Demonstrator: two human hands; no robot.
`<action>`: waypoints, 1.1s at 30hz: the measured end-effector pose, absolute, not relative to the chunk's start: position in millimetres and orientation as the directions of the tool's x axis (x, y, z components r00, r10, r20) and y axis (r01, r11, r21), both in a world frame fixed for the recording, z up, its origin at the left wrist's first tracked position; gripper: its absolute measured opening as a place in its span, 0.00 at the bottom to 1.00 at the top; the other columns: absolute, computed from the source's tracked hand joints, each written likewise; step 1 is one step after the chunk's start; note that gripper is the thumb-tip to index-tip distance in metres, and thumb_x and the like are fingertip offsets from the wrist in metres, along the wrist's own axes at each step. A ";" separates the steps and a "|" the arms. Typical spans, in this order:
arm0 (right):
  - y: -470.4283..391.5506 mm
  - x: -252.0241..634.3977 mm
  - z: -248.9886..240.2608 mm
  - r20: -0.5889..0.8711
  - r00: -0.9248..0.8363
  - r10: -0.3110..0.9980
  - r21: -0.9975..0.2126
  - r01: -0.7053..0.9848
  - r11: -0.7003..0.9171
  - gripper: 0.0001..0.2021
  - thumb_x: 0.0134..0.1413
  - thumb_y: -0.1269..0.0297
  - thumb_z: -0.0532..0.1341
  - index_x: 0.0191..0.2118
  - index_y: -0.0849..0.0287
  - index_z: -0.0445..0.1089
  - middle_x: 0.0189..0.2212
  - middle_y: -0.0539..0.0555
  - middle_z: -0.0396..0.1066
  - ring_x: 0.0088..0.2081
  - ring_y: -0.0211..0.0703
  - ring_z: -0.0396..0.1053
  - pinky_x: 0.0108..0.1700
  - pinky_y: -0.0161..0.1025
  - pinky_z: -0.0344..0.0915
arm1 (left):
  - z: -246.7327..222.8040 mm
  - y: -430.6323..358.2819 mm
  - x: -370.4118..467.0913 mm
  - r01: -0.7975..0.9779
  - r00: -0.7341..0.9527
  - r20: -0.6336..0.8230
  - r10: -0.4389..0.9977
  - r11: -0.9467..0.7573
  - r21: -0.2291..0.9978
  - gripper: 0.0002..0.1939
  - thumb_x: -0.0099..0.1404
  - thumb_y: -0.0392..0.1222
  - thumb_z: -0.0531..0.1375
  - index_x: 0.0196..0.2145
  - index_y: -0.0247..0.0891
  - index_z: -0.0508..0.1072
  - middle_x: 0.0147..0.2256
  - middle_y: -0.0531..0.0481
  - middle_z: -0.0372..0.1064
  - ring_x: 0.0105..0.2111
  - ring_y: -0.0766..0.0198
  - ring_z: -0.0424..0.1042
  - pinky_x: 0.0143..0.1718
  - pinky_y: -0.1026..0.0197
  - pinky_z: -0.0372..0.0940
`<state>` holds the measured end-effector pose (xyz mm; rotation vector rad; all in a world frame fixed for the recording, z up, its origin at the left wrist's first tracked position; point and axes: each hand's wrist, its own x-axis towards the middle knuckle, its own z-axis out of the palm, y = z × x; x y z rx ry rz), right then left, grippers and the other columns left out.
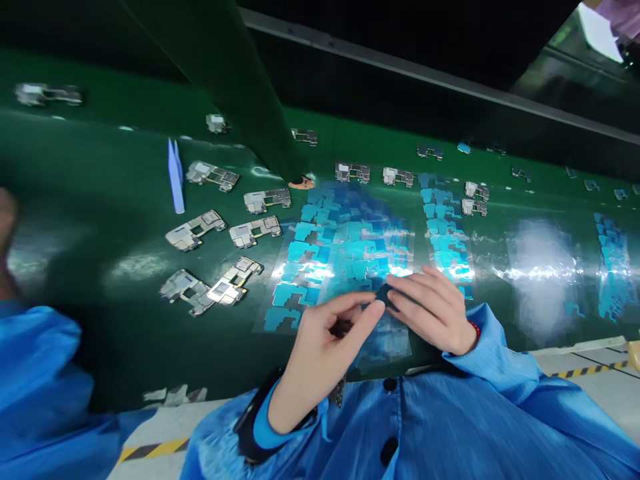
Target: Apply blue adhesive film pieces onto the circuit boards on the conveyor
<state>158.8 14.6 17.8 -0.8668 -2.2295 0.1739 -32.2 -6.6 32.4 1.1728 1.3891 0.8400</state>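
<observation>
My left hand (330, 353) pinches a small dark piece (386, 295) between thumb and forefinger, above the sheets in front of my body. On the piece's other side, the fingertips of my right hand (435, 307) press against it; the fingers are close together. Beneath both hands lie overlapping clear sheets with blue cut film shapes (350, 250). Several silver-and-grey circuit boards (227, 290) rest on the green mat to the left of the sheets. Fine detail on the held piece is too small to tell.
Blue tweezers (175, 177) lie at the left. A dark green post (245, 87) rises behind the boards. More boards (353, 173) line the back, with another film strip (445, 230) at right. A person's blue sleeve (40, 387) is at far left.
</observation>
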 end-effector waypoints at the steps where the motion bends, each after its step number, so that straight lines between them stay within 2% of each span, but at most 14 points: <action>1: 13.4 159.0 20.6 0.566 -0.553 0.612 -0.360 0.502 0.786 0.14 0.55 0.73 0.64 0.48 0.56 0.73 0.46 0.57 0.77 0.44 0.45 0.76 0.52 0.44 0.72 | 33.1 -5.5 -31.0 0.178 0.069 -0.288 0.955 0.272 0.945 0.13 0.58 0.50 0.62 0.29 0.37 0.80 0.16 0.54 0.63 0.17 0.67 0.61 0.19 0.66 0.58; 5: 13.6 160.0 26.0 0.507 -0.634 0.584 -0.375 0.448 0.812 0.14 0.59 0.74 0.60 0.49 0.56 0.72 0.48 0.56 0.76 0.45 0.43 0.76 0.52 0.43 0.73 | 30.4 -1.6 -31.2 0.135 0.083 -0.300 0.950 0.288 0.948 0.11 0.56 0.46 0.63 0.27 0.35 0.79 0.13 0.56 0.59 0.15 0.71 0.55 0.16 0.68 0.51; 7: 15.6 159.3 24.0 0.525 -0.644 0.556 -0.338 0.442 0.831 0.12 0.59 0.73 0.61 0.47 0.56 0.72 0.48 0.55 0.76 0.44 0.43 0.76 0.53 0.43 0.72 | 29.4 -0.6 -32.7 0.108 0.091 -0.301 0.949 0.291 0.951 0.10 0.56 0.45 0.63 0.26 0.35 0.78 0.13 0.57 0.58 0.15 0.71 0.54 0.16 0.69 0.52; 9: 17.6 159.5 21.1 0.566 -0.631 0.530 -0.293 0.447 0.845 0.11 0.57 0.67 0.64 0.46 0.56 0.72 0.48 0.56 0.76 0.45 0.43 0.76 0.56 0.45 0.69 | 29.4 -0.3 -34.7 0.103 0.042 -0.296 0.954 0.291 0.951 0.09 0.55 0.44 0.63 0.26 0.35 0.78 0.14 0.57 0.58 0.16 0.71 0.55 0.17 0.69 0.54; 11: 19.2 162.7 20.4 0.573 -0.549 0.608 -0.382 0.478 0.791 0.20 0.52 0.56 0.68 0.50 0.55 0.70 0.51 0.58 0.74 0.50 0.48 0.73 0.60 0.50 0.65 | 30.1 -0.6 -37.0 0.120 -0.017 -0.279 0.960 0.279 0.953 0.07 0.54 0.42 0.64 0.26 0.35 0.78 0.14 0.57 0.59 0.16 0.71 0.57 0.17 0.69 0.55; 13: 20.8 168.4 23.7 0.469 -0.372 0.801 -0.644 0.477 0.598 0.27 0.50 0.49 0.67 0.55 0.54 0.67 0.53 0.60 0.71 0.54 0.51 0.70 0.60 0.54 0.64 | 30.8 -1.3 -39.6 0.130 -0.026 -0.254 0.967 0.256 0.958 0.07 0.54 0.42 0.64 0.25 0.36 0.78 0.13 0.58 0.58 0.15 0.72 0.56 0.16 0.69 0.54; 15: 23.0 173.7 29.7 0.211 -0.235 0.949 -0.884 0.368 0.288 0.23 0.54 0.52 0.66 0.54 0.54 0.68 0.48 0.58 0.74 0.50 0.49 0.72 0.54 0.50 0.70 | 31.2 -1.9 -41.7 0.125 0.007 -0.232 0.973 0.230 0.965 0.06 0.54 0.41 0.64 0.25 0.36 0.78 0.13 0.59 0.56 0.15 0.73 0.54 0.16 0.70 0.53; 17: 25.9 175.9 35.8 -0.033 -0.243 0.969 -0.963 0.266 0.034 0.12 0.55 0.58 0.66 0.43 0.56 0.73 0.36 0.54 0.77 0.39 0.42 0.76 0.44 0.41 0.74 | 31.2 -2.2 -42.6 0.118 0.040 -0.216 0.976 0.210 0.970 0.05 0.55 0.40 0.63 0.25 0.37 0.78 0.13 0.59 0.54 0.14 0.73 0.53 0.15 0.70 0.53; 19: 28.7 174.5 39.8 -0.148 -0.284 0.947 -0.966 0.246 -0.077 0.06 0.51 0.61 0.68 0.32 0.58 0.74 0.27 0.50 0.75 0.30 0.38 0.73 0.36 0.36 0.74 | 30.8 -2.0 -42.2 0.116 0.054 -0.208 0.977 0.201 0.973 0.05 0.55 0.39 0.63 0.25 0.37 0.79 0.14 0.59 0.53 0.15 0.74 0.53 0.16 0.70 0.53; 21: 30.7 171.4 41.9 -0.141 -0.257 0.956 -0.962 0.263 -0.071 0.06 0.49 0.62 0.69 0.29 0.58 0.74 0.24 0.49 0.74 0.27 0.37 0.71 0.32 0.35 0.72 | 30.1 -1.3 -41.0 0.113 0.044 -0.207 0.977 0.201 0.973 0.05 0.55 0.39 0.63 0.26 0.37 0.79 0.14 0.59 0.54 0.15 0.73 0.53 0.16 0.70 0.53; 24: 31.6 168.9 44.8 -0.069 -0.232 0.970 -0.944 0.330 0.012 0.04 0.51 0.63 0.67 0.30 0.57 0.74 0.25 0.49 0.75 0.28 0.38 0.72 0.33 0.36 0.71 | 29.0 -0.2 -40.1 0.115 0.034 -0.207 0.978 0.202 0.973 0.05 0.55 0.39 0.63 0.26 0.36 0.78 0.14 0.59 0.55 0.15 0.73 0.53 0.16 0.70 0.53; 30: 30.9 174.4 55.3 0.050 -0.390 0.919 -0.854 0.461 0.242 0.03 0.57 0.66 0.63 0.34 0.56 0.75 0.30 0.51 0.77 0.32 0.40 0.74 0.36 0.37 0.72 | 29.1 0.5 -43.4 0.185 0.112 -0.241 0.964 0.218 0.958 0.07 0.58 0.41 0.61 0.27 0.36 0.77 0.15 0.59 0.54 0.16 0.72 0.52 0.17 0.68 0.50; 33: 32.1 174.9 55.3 0.134 -0.421 0.897 -0.775 0.520 0.360 0.04 0.58 0.69 0.62 0.36 0.56 0.75 0.30 0.50 0.77 0.31 0.40 0.75 0.38 0.38 0.72 | 25.9 5.1 -43.4 0.194 0.118 -0.297 0.948 0.271 0.943 0.15 0.61 0.44 0.59 0.19 0.37 0.71 0.15 0.58 0.51 0.17 0.71 0.51 0.19 0.65 0.48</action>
